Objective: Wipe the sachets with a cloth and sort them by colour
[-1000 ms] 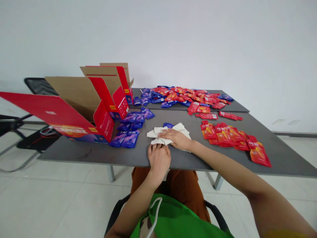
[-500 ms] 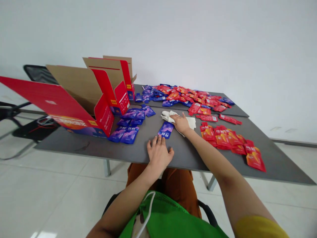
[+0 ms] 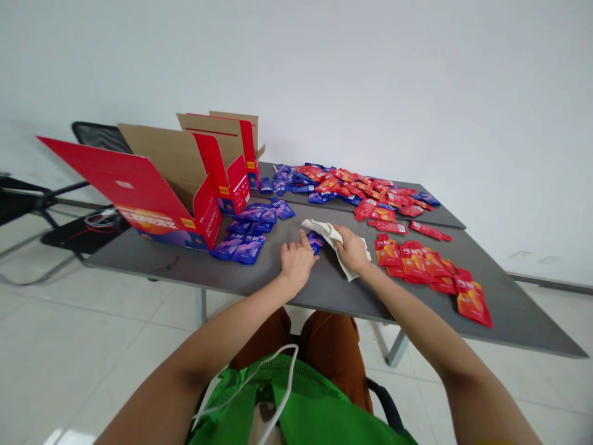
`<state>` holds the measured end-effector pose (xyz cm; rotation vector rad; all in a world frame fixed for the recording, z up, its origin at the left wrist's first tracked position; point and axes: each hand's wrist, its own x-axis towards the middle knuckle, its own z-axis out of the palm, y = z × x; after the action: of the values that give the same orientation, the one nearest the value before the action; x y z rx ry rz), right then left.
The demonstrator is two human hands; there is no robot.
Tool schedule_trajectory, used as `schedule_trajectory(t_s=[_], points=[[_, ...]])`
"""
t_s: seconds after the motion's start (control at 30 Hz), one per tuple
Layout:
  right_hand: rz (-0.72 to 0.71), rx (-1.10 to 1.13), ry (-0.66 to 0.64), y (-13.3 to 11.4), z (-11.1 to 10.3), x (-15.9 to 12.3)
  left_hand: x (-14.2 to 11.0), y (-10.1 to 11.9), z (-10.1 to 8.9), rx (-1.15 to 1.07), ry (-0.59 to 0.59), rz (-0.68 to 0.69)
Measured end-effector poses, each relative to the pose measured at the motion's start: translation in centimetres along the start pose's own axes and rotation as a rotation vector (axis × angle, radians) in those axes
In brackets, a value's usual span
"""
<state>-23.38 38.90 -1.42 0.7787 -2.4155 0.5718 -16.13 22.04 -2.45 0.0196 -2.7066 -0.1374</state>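
My left hand is at a blue-purple pouch near the middle of the table, gripping its near left edge with the index finger stretched along it and the other fingers curled. Part of that pouch is hidden by the hand and by a white cloth. My right hand grasps the cloth, which drapes over the pouch's right side and hangs below the fingers. To the left lie several purple pouches in overlapping rows. Several red-orange pouches lie overlapping on the right.
Three open red cartons with raised flaps stand along the left of the grey table. A mixed heap of red and purple pouches lies at the back. A black chair is beyond the left edge, and a wall is behind.
My right hand has gone from lying flat on the cloth to gripping it, lifting its edge over the pouch. My left hand has moved forward onto the pouch, its fingers curling.
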Motion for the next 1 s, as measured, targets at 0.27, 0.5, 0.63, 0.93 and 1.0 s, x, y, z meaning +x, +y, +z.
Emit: schedule_trajectory(t_s=[0.27,0.5,0.63,0.93,1.0], points=[[-0.019,0.064,0.055,-0.2,-1.0,-1.3,0.8,0.8,0.5,-0.029,-0.011,-0.016],[-0.316,0.014,-0.194,-1.6,-2.1,-1.8,1.7,-0.9,-0.6,-0.199,-0.057,-0.230],[-0.440,0.077,-0.320,-2.1,-0.5,-1.7,0.5,-1.3,-0.6,-0.104,-0.004,-0.337],[-0.503,-0.011,-0.452,-3.4,1.0,-1.8,-6.3,-2.8,-0.9,0.011,-0.015,-0.034],[-0.501,-0.027,-0.499,-3.5,0.8,-1.3,-6.6,-3.7,-1.0,-0.024,-0.125,0.038]])
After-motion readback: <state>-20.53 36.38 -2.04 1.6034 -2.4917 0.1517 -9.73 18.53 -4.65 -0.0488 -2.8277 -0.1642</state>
